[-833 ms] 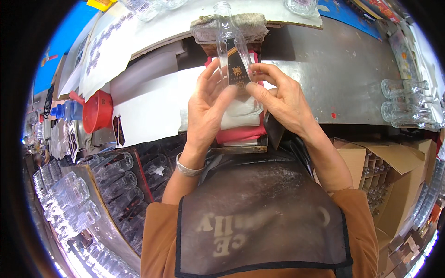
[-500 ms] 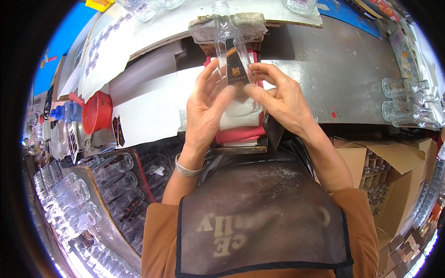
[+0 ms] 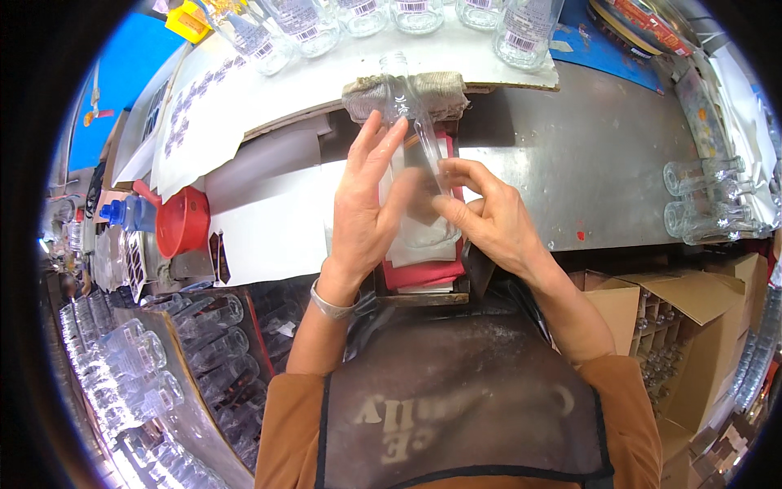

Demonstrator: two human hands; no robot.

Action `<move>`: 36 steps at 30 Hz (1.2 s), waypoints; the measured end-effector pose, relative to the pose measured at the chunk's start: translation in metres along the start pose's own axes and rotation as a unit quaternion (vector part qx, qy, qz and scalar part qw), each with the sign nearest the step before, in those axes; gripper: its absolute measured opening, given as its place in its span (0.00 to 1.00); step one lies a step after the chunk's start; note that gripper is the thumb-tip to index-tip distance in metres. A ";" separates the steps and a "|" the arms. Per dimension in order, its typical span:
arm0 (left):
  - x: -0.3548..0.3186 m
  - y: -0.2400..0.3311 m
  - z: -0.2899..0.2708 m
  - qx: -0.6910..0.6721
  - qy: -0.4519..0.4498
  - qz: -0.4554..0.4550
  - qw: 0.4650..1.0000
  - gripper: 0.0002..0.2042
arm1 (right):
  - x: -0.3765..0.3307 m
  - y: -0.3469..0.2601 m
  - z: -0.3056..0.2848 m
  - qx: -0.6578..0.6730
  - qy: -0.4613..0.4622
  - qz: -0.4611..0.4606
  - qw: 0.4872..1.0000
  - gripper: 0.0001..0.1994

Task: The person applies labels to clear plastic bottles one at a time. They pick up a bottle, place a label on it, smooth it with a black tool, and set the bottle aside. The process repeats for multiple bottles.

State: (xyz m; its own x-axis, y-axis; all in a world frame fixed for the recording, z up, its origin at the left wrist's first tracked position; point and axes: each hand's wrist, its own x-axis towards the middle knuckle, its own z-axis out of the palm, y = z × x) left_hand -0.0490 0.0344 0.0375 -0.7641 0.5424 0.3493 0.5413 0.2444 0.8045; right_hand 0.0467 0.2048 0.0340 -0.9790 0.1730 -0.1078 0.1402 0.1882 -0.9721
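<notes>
A clear glass bottle point(image 3: 432, 232) lies with its neck away from me, on a folded cloth point(image 3: 444, 85) and a stand padded with white and red material point(image 3: 423, 275). A dark patch shows on the bottle's middle, partly covered by my left thumb, which is smeared by motion. My left hand point(image 3: 356, 204) is beside the bottle's left side with its fingers stretched and apart, the thumb reaching over the glass. Along the right side, my right hand point(image 3: 493, 213) grips the bottle's edge with curled fingers and thumb.
Several labelled glass bottles point(image 3: 358, 16) stand on the white board at the back. A red plastic dipper point(image 3: 181, 224) and white sheets point(image 3: 269, 216) are left. More bottles point(image 3: 705, 200) lie at right, above an open divided carton point(image 3: 692, 297). Racked bottles point(image 3: 216, 338) fill the lower left.
The view has shifted, bringing more of the back bottles in. My left fingers have straightened upward along the bottle and the thumb is moving over it. The gold lettering on the patch is no longer readable.
</notes>
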 end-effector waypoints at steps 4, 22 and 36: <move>0.001 -0.004 0.001 0.019 0.002 0.007 1.000 0.26 | 0.000 0.000 0.000 -0.006 -0.002 0.001 1.000 0.25; 0.000 -0.009 0.006 0.003 0.016 0.002 1.000 0.29 | 0.054 0.036 -0.047 0.263 0.160 0.015 0.951 0.22; -0.001 -0.007 0.011 -0.065 0.044 -0.030 0.996 0.40 | 0.113 -0.055 -0.035 -0.224 0.055 -0.315 0.921 0.14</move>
State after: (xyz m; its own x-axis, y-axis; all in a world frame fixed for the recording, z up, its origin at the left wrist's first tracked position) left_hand -0.0482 0.0411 0.0264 -0.8243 0.4563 0.3351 0.4481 0.1643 0.8787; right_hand -0.0667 0.2476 0.0826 -0.8698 -0.0146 0.4933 -0.3792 0.6595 -0.6491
